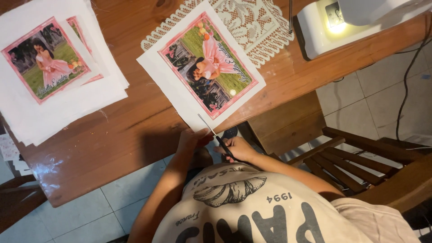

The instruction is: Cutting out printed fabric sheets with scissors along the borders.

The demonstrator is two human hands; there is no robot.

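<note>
A white fabric sheet (177,85) printed with a pink-bordered photo of a person in a pink dress lies tilted on the wooden table (112,139), its near corner hanging over the table edge. My left hand (192,139) pinches that near corner. My right hand (238,148) holds black-handled scissors (215,134), whose thin blades point up at the sheet's near edge, right beside my left fingers.
A stack of similar printed sheets (54,67) lies at the table's left. A cream lace doily (252,22) sits under the sheet's far side. A white sewing machine (328,27) with its lamp on stands at the top right. A wooden chair (360,157) and a cable (405,81) are to the right.
</note>
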